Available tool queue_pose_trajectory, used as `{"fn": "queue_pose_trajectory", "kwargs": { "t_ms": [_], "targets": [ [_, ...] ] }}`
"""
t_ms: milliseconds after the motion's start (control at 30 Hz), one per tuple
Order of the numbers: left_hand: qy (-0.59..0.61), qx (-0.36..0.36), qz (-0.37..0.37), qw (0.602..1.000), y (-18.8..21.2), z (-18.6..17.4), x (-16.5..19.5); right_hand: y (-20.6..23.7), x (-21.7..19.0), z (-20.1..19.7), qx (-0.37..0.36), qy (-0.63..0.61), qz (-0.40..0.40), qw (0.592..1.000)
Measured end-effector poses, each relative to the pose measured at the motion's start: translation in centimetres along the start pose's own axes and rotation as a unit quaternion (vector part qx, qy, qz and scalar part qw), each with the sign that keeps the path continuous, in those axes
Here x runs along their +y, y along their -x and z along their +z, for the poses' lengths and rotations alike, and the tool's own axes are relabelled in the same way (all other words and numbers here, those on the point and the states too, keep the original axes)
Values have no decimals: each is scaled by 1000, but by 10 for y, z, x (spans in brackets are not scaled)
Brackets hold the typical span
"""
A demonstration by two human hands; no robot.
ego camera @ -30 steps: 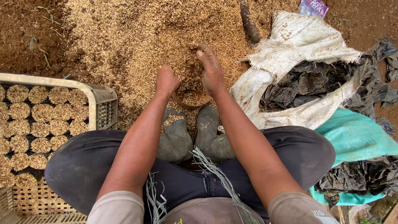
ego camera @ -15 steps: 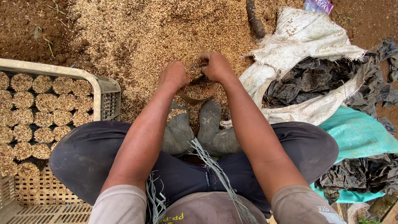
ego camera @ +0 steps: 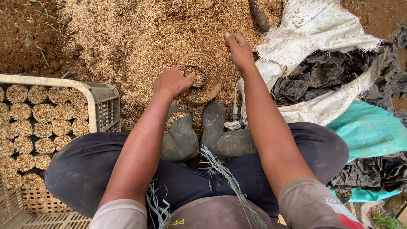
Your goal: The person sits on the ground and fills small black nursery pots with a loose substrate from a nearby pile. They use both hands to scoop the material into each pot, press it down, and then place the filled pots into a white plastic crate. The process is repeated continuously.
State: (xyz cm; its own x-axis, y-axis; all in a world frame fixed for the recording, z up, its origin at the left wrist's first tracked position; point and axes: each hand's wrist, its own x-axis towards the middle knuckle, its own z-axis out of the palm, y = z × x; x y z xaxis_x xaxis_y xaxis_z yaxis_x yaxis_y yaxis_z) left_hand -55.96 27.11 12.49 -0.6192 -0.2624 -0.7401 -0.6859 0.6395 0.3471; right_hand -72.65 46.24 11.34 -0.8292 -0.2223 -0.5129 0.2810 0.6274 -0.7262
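Husk-filled round pot (ego camera: pixel 199 80) half buried; left hand (ego camera: pixel 171 81) grip pinching rim; right hand (ego camera: pixel 239 50) grip unclear, fingers curled.

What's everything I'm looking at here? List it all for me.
Husk heap: one, golden tan, spread over the ground ahead.
Round container: one, brown, partly filled, on the heap before the boots.
Crate: one, beige, at left.
Filled pots: many, husk-topped, in rows in the crate.
Sack: one, white, at right, over black plastic.
Sheet: one, teal, far right.
Boots: two, muddy grey.
Left hand: on the container's rim.
Right hand: raised above the husks.
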Motion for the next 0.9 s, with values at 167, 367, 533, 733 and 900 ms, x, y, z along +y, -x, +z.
{"fn": "queue_pose_trajectory", "kwargs": {
  "t_ms": [167,367,533,733,900],
  "targets": [
    [-21,-5,-19,1000,-11,5,-3,-27,57,29,38,75,221,972],
    [4,-19,-35,999,-17,11,1,-89,12,72,-99,102,67,988],
    [17,36,8,999,-10,2,12,-104,-18,93,-148,301,-400,853],
    [35,68,25,997,-7,-3,15,-137,11,60,-106,497,-377,774],
    [46,59,18,997,-7,-3,13,-114,47,62,50,344,-288,892]
  ]
}}
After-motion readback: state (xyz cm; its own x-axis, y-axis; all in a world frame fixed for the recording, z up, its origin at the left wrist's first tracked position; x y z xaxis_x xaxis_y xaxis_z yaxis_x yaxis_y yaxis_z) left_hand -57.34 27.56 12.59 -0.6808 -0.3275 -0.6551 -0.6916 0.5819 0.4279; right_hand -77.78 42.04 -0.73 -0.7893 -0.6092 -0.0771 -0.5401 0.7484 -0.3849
